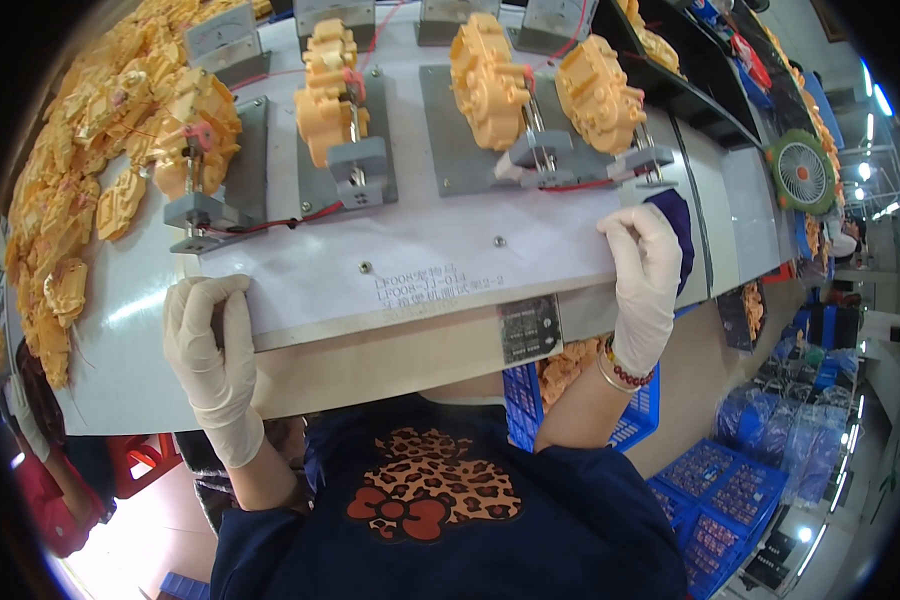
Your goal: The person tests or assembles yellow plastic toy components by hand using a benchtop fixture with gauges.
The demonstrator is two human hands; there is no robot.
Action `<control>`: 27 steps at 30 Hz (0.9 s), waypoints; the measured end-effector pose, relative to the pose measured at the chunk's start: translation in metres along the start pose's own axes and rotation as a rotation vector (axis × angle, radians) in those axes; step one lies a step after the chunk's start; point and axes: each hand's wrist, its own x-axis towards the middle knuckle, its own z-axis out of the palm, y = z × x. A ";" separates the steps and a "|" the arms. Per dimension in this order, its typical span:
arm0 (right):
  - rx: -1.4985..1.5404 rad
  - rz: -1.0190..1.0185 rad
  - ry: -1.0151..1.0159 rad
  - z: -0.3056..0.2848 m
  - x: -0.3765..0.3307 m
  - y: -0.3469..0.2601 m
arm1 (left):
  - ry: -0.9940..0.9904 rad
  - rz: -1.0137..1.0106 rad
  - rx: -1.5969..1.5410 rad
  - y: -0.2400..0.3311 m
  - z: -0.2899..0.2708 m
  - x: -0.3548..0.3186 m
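Note:
A white test board (560,250) with printed text along its front lies before me on the table. My left hand (210,350), in a white glove, has its fingers curled at the board's left front corner. At the right end, my gloved right hand (645,275) is closed on the board's edge, beside a dark purple cloth (682,225). Several grey test fixtures (355,175) stand on the board. Yellow plastic gearbox housings (485,85) sit upright on them, above metal pins and red wires (315,215). How far my fingertips reach under the board is hidden.
Loose yellow housings (80,130) are heaped at the left. Panel meters (225,45) stand behind the fixtures. A green fan (802,170) is at the right, near a dark shelf (690,95). Blue crates (720,490) stand on the floor. Another person's red sleeve (55,500) shows far left.

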 end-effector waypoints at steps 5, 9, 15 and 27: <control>-0.003 0.002 0.015 0.002 -0.002 -0.002 | 0.020 -0.028 -0.021 0.001 0.000 -0.001; -0.015 0.026 0.010 0.001 -0.001 0.000 | 0.021 -0.005 -0.013 0.001 0.000 0.001; -0.005 0.014 -0.024 -0.002 -0.001 -0.004 | 0.024 -0.019 -0.022 0.001 0.001 0.002; 0.049 0.016 -0.040 -0.006 -0.004 0.000 | 0.032 -0.007 -0.024 0.002 0.001 0.002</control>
